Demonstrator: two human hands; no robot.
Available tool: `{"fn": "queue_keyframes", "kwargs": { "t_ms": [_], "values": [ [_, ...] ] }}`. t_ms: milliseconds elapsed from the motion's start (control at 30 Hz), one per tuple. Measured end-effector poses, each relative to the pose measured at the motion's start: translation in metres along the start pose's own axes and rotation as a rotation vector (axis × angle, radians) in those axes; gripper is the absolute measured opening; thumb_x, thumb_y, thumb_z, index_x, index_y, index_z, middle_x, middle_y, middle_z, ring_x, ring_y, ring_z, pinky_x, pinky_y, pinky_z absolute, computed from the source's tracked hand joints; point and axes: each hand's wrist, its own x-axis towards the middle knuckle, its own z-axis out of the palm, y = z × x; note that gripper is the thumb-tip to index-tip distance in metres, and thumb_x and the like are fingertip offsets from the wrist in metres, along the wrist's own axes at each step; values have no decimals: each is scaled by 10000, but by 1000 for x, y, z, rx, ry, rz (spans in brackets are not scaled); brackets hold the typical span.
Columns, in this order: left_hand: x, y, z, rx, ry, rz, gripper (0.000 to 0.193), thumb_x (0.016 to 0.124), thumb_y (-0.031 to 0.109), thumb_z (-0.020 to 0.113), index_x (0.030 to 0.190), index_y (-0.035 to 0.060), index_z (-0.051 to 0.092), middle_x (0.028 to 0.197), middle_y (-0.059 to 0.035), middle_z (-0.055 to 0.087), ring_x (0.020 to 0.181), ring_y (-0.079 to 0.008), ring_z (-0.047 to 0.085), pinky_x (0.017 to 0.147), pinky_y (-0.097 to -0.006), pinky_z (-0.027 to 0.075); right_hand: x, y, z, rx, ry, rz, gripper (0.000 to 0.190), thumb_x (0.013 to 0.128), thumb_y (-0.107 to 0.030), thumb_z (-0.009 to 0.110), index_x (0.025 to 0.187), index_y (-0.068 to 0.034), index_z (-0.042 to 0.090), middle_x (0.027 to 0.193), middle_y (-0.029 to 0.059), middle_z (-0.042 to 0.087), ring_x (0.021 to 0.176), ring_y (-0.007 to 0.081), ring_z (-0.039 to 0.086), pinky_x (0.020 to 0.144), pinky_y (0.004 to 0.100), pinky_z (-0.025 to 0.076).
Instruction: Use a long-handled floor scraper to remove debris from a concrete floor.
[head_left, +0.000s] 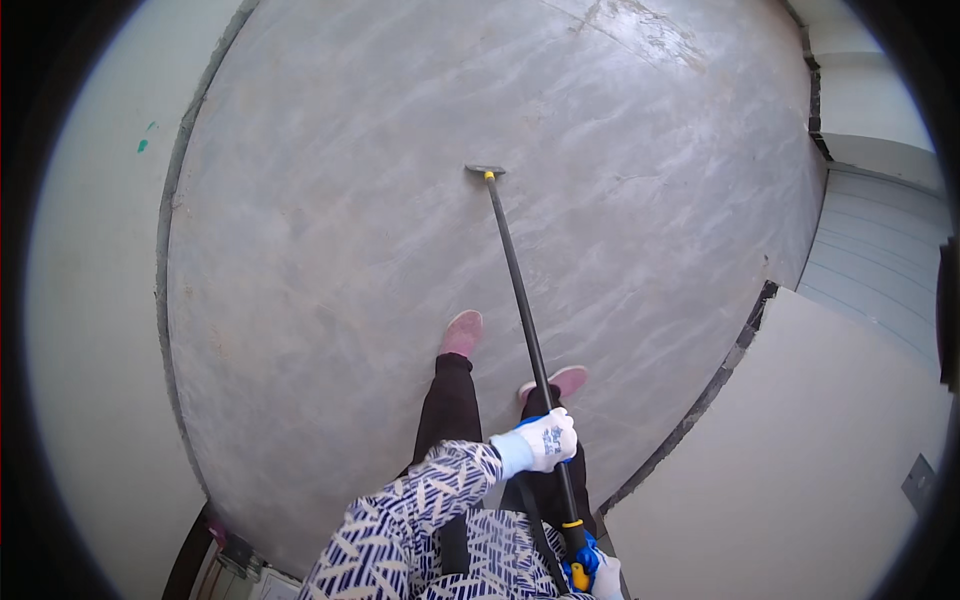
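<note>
A long-handled floor scraper (519, 281) slants away from me, its black pole running from my waist out over the grey floor. At the far end, beyond a yellow collar, a wide flat head (485, 170) rests on the floor surface. My left hand (551, 439), in a white and blue work glove, is closed around the lower part of the pole. Down near the bottom edge, my right hand (598, 568), gloved alike, grips the black and yellow end grip (574, 536). Some of its fingers are hidden.
Scuffed, streaky grey floor (322, 247) spreads ahead, with a rough patch (652, 34) at the far end. A pale wall (97, 300) bounds the left; another wall (720, 465) ends in a corner on the right, before a pale lined surface (874, 251). Several items (247, 559) lie at lower left.
</note>
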Motion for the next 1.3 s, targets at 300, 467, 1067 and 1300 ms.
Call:
{"fn": "queue_keyframes", "kwargs": {
  "t_ms": [300,467,1067,1300],
  "values": [
    [144,62,29,12,21,-181,163,617,312,690,653,154,673,647,-1,626,705,-185,594,661,-323,392,46,-4,-174,-89,-33,70,236,882,-181,468,733,-43,588,525,-32,458,439,37,399,395,210,271],
    [165,-14,-24,133,184,-433,135,604,303,650,591,170,632,648,-16,615,710,-191,587,684,-326,408,124,-75,-194,-83,-190,-53,438,821,-160,530,1232,-15,497,638,75,559,404,132,487,380,231,386],
    [275,0,-56,110,294,-754,117,620,231,638,693,143,665,751,-61,612,797,-233,582,827,-360,396,143,-168,-302,-209,-196,-183,387,815,-153,528,1166,7,548,645,78,555,445,100,487,361,205,358],
    [384,15,-44,119,263,-597,126,670,95,575,744,91,677,697,-56,596,789,-223,567,965,-490,316,146,-122,-403,75,0,1,488,769,-223,536,1190,20,496,609,112,516,405,153,463,319,238,352]
  ]
}}
